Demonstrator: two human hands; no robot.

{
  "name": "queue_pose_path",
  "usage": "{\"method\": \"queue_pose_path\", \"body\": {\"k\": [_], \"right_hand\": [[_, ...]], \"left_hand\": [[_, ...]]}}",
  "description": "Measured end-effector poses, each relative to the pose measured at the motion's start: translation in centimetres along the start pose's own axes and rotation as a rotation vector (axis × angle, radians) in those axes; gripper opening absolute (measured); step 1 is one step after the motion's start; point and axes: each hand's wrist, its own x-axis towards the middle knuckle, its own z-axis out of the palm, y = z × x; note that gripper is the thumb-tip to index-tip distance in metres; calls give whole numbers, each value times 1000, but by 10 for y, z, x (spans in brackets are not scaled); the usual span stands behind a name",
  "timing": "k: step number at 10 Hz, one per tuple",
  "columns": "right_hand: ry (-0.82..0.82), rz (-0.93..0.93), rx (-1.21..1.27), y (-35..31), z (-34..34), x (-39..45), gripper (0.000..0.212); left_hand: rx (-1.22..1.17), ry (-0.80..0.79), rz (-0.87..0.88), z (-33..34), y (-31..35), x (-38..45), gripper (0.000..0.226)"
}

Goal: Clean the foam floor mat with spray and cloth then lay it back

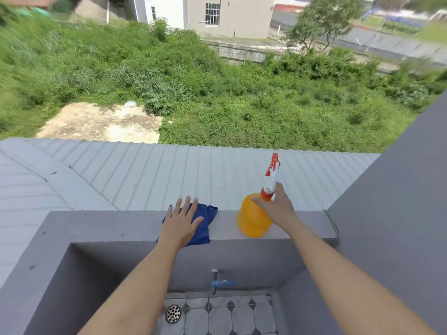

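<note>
A folded blue cloth [205, 223] lies on top of a grey ledge [116, 223]. My left hand [180, 224] is spread flat over the cloth, fingers apart. To the right on the same ledge stands an orange spray bottle [251, 220] with a red and white trigger head. My right hand [277, 205] wraps the bottle's neck just under the trigger. The foam floor mat is not in view.
Below the ledge is a grey walled wash basin with a tiled floor [217, 315], a round drain [173, 313] and a blue tap [219, 282]. A grey wall [396, 201] rises at the right. Beyond the ledge are a corrugated roof [145, 175] and greenery far below.
</note>
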Motion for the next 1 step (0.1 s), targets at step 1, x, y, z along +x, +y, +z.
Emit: {"method": "queue_pose_path", "body": {"k": [1], "right_hand": [[-94,79,-23,10,-9,-1,104]], "left_hand": [[8,21,-19,-21,0,0,65]]}}
